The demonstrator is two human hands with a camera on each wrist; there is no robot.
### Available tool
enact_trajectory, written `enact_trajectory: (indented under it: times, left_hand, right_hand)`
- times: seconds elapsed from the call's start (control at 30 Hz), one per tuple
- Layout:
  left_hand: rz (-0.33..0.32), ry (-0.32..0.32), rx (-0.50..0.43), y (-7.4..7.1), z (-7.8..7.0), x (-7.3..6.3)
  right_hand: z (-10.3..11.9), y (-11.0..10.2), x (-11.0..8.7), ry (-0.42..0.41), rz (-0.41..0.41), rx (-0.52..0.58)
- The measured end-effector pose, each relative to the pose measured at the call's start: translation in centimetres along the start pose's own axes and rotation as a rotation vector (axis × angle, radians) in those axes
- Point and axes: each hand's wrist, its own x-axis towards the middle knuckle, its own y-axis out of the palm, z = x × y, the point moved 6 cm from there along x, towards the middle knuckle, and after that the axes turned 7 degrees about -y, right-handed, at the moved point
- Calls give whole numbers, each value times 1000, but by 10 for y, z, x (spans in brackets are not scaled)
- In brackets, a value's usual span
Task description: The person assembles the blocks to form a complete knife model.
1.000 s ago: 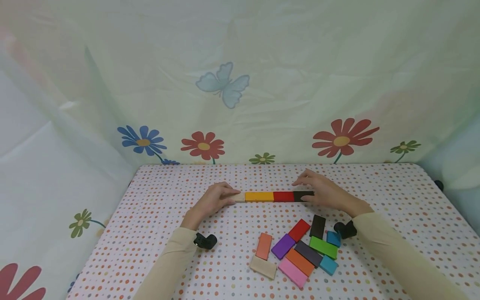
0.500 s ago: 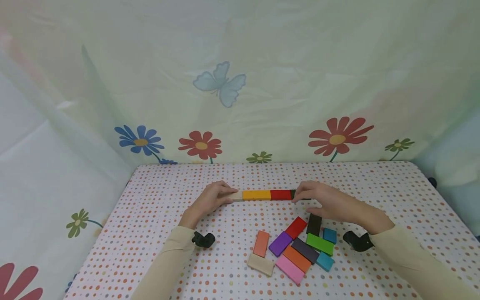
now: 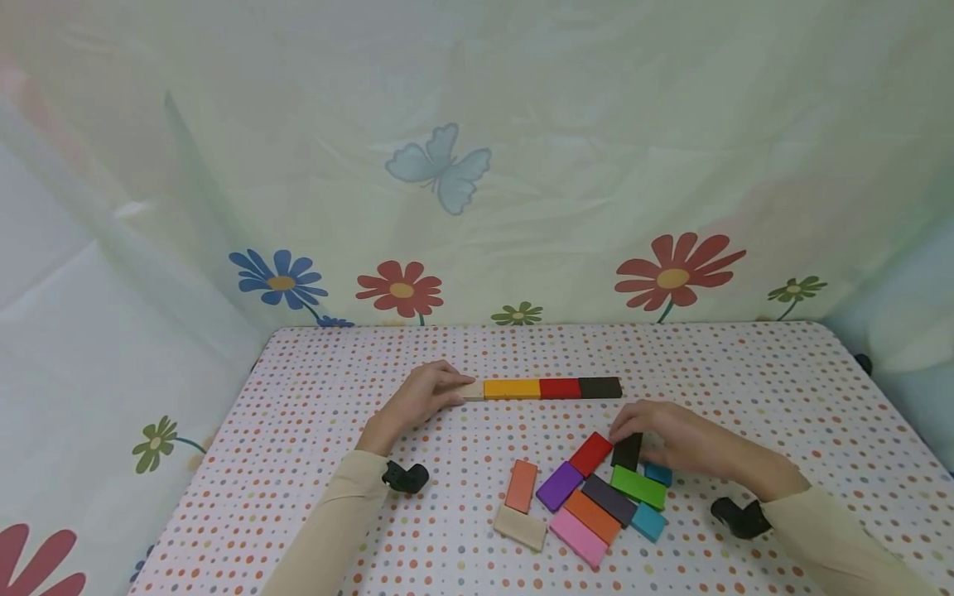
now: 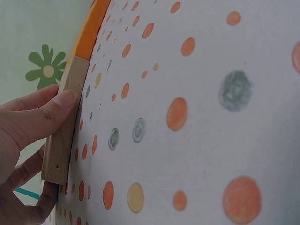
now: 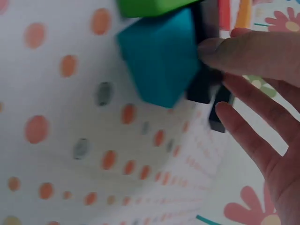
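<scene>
My left hand (image 3: 421, 397) holds a plain wooden block (image 4: 65, 126) at the left end of a row, thumb on its near side and fingers behind. Rightward in that row lie a yellow block (image 3: 511, 389), a red block (image 3: 560, 388) and a black block (image 3: 600, 387), end to end. My right hand (image 3: 674, 437) is at a second black block (image 3: 627, 452) at the top of the loose group, thumb and fingers on either side of it. The right wrist view has my thumb against this block, beside a blue block (image 5: 161, 58).
Loose blocks lie close together below the row: red (image 3: 591, 454), purple (image 3: 560, 487), green (image 3: 638, 487), dark grey (image 3: 608, 500), orange (image 3: 592, 517), pink (image 3: 579, 537), light blue (image 3: 648, 522), salmon (image 3: 521, 486) and plain wood (image 3: 519, 528). The dotted table (image 3: 358, 530) meets a flowered curtain behind.
My right hand has left the black block at the row's right end and come down toward me to the black block in the loose group. My left hand stays on the wooden block.
</scene>
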Motion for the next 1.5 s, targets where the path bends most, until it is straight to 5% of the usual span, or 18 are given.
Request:
enact_trajectory:
  times: [1.0, 1.23, 1.5]
  left_hand:
    - [-6, -38, -3, 1, 1, -1]
    - [-10, -17, 5, 2, 2, 0]
    - [-4, -1, 3, 0, -1, -1]
  right_hand:
    - [-12, 9, -3, 36, -32, -28]
    - [-26, -7, -13, 8, -163, -26]
    - [-57, -26, -13, 126, -283, -47]
